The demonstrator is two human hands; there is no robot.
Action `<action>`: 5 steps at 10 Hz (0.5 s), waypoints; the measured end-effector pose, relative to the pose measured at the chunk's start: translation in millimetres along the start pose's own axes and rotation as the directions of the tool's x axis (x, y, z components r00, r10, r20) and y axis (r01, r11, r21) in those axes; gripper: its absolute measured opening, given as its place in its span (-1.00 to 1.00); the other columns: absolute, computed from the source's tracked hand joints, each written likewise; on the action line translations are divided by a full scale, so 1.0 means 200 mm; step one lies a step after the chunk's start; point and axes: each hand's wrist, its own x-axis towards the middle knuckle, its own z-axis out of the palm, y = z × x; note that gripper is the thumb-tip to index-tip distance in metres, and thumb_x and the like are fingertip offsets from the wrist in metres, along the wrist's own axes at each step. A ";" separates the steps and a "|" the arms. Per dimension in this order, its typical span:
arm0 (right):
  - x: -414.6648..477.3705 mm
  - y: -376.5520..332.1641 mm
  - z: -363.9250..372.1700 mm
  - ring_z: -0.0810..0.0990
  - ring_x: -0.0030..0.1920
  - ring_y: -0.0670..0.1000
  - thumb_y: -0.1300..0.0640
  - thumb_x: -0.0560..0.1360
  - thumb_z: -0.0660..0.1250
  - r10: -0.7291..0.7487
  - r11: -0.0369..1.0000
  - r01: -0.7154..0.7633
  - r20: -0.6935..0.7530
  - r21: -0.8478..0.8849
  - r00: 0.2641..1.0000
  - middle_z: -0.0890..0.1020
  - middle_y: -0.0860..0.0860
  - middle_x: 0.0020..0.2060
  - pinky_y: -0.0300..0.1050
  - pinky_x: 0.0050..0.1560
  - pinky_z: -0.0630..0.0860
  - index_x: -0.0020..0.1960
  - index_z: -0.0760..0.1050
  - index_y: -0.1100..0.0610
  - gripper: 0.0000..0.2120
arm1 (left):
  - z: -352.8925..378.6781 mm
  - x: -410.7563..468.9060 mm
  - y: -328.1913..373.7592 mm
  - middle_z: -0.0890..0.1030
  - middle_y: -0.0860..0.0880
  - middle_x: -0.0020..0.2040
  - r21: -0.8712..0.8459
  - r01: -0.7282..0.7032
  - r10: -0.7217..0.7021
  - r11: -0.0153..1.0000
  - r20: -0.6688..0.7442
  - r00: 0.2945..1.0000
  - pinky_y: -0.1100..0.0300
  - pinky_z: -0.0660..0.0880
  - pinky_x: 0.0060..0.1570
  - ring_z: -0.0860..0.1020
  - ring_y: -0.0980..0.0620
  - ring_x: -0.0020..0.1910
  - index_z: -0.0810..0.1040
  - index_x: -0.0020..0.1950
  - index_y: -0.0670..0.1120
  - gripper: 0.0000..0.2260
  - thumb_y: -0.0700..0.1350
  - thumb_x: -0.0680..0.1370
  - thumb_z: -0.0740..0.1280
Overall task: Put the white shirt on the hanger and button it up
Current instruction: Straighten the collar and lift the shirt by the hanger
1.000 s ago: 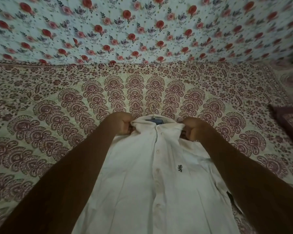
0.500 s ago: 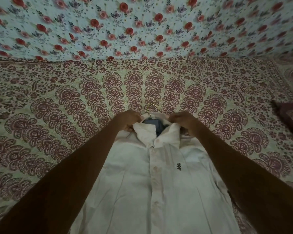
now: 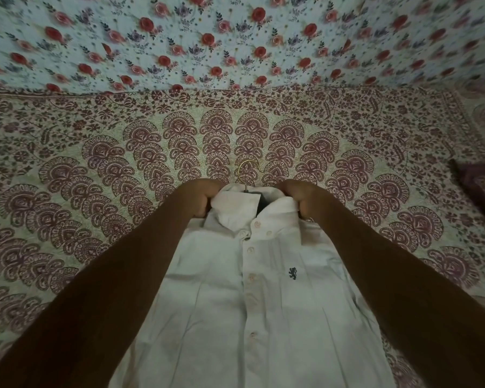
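Together, left hand [image 3: 200,198] and right hand [image 3: 301,198] grip shirt collar [image 3: 235,204] (hanger [image 3: 246,170] inside).

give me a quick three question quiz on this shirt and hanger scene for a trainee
1. True or false: the gold metal hanger hook pokes out beyond the collar of the white button-up cotton shirt.
2. What do the left hand and the right hand grip? A) the collar B) the sleeves C) the bottom hem
3. Fill in: the small dark embroidered emblem sits on the half of the shirt nearer the ___ hand.

Key: 1 true; 2 A; 3 right.
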 end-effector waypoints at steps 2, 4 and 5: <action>0.02 0.05 -0.04 0.54 -0.25 0.04 0.06 0.57 0.33 0.005 0.983 -0.003 0.011 -0.185 1.000 0.58 0.10 -0.22 -0.16 -0.25 0.47 -0.08 0.56 0.21 -0.79 | -0.04 0.03 -0.03 0.50 -0.10 -0.27 0.085 -0.008 0.008 0.996 0.003 1.000 0.15 0.44 -0.30 0.47 -0.02 -0.33 0.47 -0.22 -0.12 -0.72 0.01 0.61 0.26; -0.03 0.11 -0.02 0.65 -0.04 0.13 -0.04 0.46 0.41 -0.338 0.846 0.133 -0.326 -0.517 0.883 0.68 0.13 -0.01 -0.06 -0.07 0.55 0.04 0.60 0.20 -0.67 | -0.07 0.02 -0.05 0.61 -0.15 0.12 0.676 -0.078 0.308 0.733 -0.227 0.924 0.06 0.44 0.10 0.53 -0.20 0.16 0.56 0.06 -0.12 -0.55 0.20 0.37 0.39; -0.11 0.14 -0.02 0.66 0.02 0.16 -0.07 0.47 0.36 -0.340 0.785 0.021 -0.402 -0.620 0.850 0.66 0.10 -0.03 -0.08 -0.03 0.49 0.08 0.54 0.21 -0.64 | -0.02 -0.08 -0.01 0.60 -0.13 -0.22 0.701 -0.085 0.316 0.708 -0.207 0.926 0.15 0.47 -0.10 0.57 -0.11 -0.16 0.50 -0.22 -0.17 -0.68 0.10 0.47 0.35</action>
